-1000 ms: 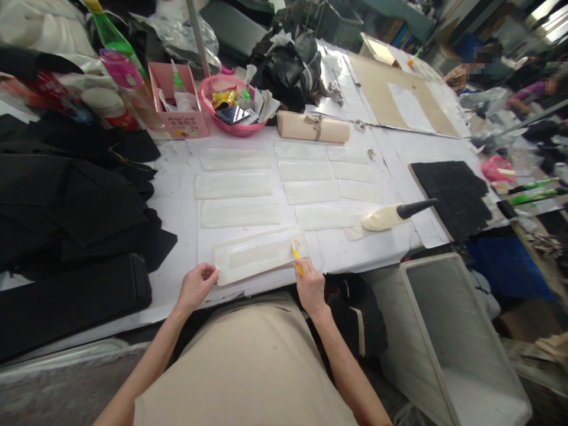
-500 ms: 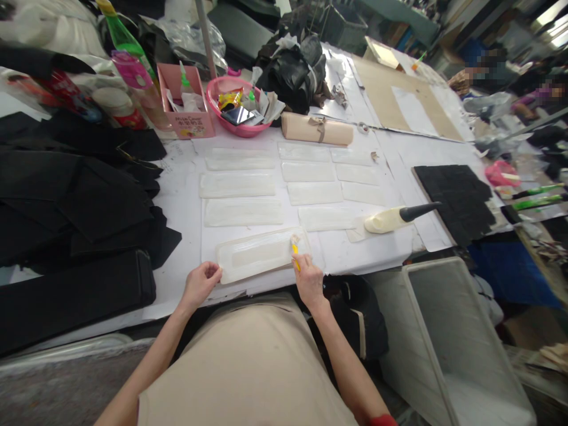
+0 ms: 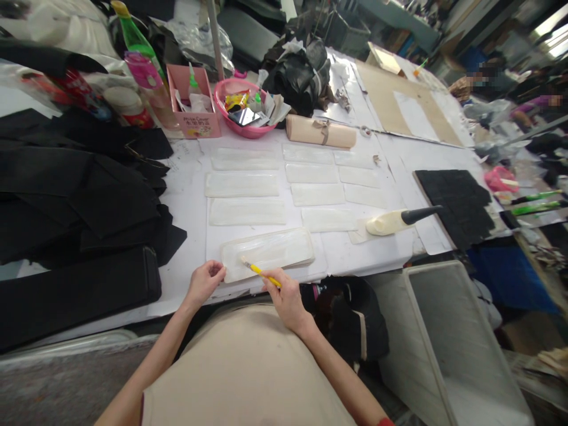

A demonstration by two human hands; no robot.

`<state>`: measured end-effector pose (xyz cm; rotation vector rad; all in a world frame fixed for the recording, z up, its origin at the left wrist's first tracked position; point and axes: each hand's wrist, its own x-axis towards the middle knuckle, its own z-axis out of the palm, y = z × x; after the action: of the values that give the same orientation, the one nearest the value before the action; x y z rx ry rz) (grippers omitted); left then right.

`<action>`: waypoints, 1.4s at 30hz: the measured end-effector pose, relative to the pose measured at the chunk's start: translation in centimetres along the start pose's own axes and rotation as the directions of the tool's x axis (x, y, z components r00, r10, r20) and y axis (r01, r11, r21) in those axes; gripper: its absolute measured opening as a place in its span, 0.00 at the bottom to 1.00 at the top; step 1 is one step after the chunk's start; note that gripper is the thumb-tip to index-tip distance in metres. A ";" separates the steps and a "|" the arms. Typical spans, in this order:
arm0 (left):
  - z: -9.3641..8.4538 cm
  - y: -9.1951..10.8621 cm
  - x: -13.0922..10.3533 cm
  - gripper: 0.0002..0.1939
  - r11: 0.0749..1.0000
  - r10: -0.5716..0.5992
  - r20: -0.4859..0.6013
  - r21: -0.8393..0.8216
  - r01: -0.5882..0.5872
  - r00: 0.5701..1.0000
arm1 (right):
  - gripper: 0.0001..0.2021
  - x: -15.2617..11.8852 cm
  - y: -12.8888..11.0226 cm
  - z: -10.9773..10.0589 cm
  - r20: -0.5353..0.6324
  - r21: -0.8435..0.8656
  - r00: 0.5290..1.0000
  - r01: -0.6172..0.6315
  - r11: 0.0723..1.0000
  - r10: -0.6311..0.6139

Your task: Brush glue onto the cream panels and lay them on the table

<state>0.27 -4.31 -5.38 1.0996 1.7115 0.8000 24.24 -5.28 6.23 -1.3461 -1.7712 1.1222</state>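
Note:
My right hand (image 3: pixel 286 296) is closed around a yellow-handled brush (image 3: pixel 264 276). The brush's tip rests on a pale rectangular panel (image 3: pixel 275 248) near its left end, and the panel's surface looks wet and glossy. With thumb and fingers pinched, my left hand (image 3: pixel 207 283) holds the lower left corner of that panel. More sheets seem to lie stacked beneath it. Beyond it, several similar pale panels (image 3: pixel 247 212) lie in rows on the white table covering. A cream bottle with a long dark nozzle (image 3: pixel 386 223) lies to the right.
Black fabric pieces (image 3: pixel 89 201) are heaped at the left. A pink box (image 3: pixel 199 123), a pink basin (image 3: pixel 252 131) and a tied beige roll (image 3: pixel 322 131) line the back. A black stack (image 3: pixel 457 204) sits at right, above a large grey bin (image 3: pixel 426 319). Other people are in the background.
My right hand has swept the brush leftward along the panel, from its right end to near its left end. My left hand stays at the corner. The view has shifted slightly.

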 end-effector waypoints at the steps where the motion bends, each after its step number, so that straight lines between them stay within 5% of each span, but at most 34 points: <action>1: 0.0 0.0 0.0 0.14 1.000 -0.003 0.002 -0.013 0.003 1.000 | 0.12 0.2 0.1 0.4 -0.015 0.117 0.998 -0.063 0.991 0.065; 7: -0.1 0.6 -0.1 0.14 0.999 -0.004 0.020 -0.047 0.005 1.000 | 0.17 1.8 2.5 2.1 -0.095 0.476 0.929 -0.274 0.836 0.359; 13: 0.0 0.7 -0.2 0.13 0.999 0.031 -0.003 0.023 -0.031 1.000 | 0.20 1.1 5.4 -1.7 -0.315 0.449 0.839 -0.280 0.849 0.443; 17: 0.0 0.8 0.0 0.13 0.998 0.046 0.024 0.032 -0.046 0.999 | 0.19 0.3 4.9 -3.8 -0.442 0.370 0.799 -0.252 0.894 0.408; 20: -0.1 1.0 0.1 0.14 0.999 0.043 0.038 0.024 -0.044 0.998 | 0.17 0.5 3.0 -2.7 -0.430 0.358 0.830 -0.204 0.911 0.355; 24: -0.1 1.0 0.0 0.15 1.000 0.012 0.036 -0.002 -0.012 0.999 | 0.15 2.0 1.4 1.5 -0.238 0.466 0.916 -0.185 0.865 0.324; 29: 0.1 0.5 0.1 0.13 1.000 0.023 0.026 -0.002 -0.023 0.999 | 0.16 3.2 2.9 3.8 -0.205 0.497 0.911 -0.219 0.840 0.358; 36: 0.2 0.5 0.0 0.12 0.999 0.036 0.006 0.027 -0.037 0.999 | 0.17 2.1 5.4 -1.7 -0.490 0.301 0.798 -0.223 0.927 0.351; 42: 0.1 0.3 0.1 0.14 0.999 0.029 0.025 0.015 -0.029 0.999 | 0.13 0.6 4.8 -3.8 -0.518 -0.306 0.855 -0.152 0.940 -0.030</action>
<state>0.43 -4.06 -5.22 1.1420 1.6872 0.7898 29.42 -3.24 3.56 -1.7231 -1.5553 0.4164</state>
